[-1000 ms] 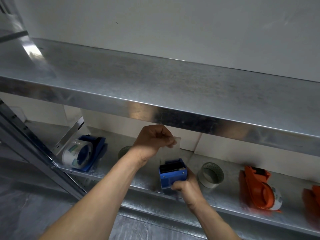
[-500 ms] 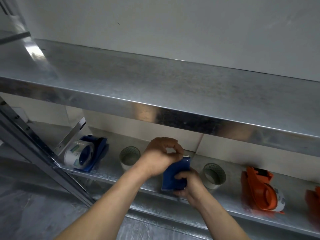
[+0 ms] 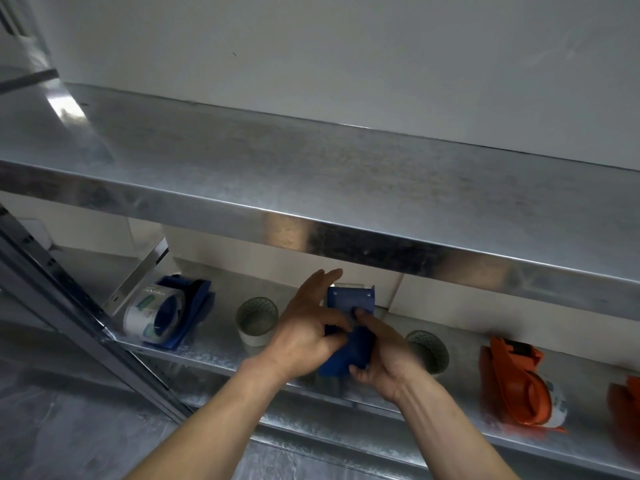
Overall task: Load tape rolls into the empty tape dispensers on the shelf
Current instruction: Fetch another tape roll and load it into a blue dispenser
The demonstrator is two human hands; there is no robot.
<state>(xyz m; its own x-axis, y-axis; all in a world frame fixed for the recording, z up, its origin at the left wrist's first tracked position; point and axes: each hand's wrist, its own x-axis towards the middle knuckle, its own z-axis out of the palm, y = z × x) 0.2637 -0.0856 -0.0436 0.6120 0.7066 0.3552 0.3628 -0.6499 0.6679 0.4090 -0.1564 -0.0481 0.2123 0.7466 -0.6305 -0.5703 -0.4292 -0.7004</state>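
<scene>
A blue tape dispenser (image 3: 349,303) is held upright above the lower shelf (image 3: 214,351), its flat side toward me. My right hand (image 3: 384,358) grips its lower part from the right, thumb on its face. My left hand (image 3: 308,327) lies against its left side, thumb curled onto the blue body, fingers stretched up past the top edge. A clear tape roll (image 3: 257,320) stands left of my hands and another clear tape roll (image 3: 427,349) right of them. A loaded blue dispenser (image 3: 166,311) lies at the left. A loaded orange dispenser (image 3: 516,379) lies at the right.
The upper metal shelf (image 3: 311,188) juts out above my hands and hides the back of the lower shelf. A slanted metal upright (image 3: 69,306) crosses the left side. Part of another orange dispenser (image 3: 627,414) shows at the right edge.
The blue dispenser has been turned and lifted, its flat side now facing me. My left hand let go of the tape strip and moved down onto the dispenser, fingers straightening.
</scene>
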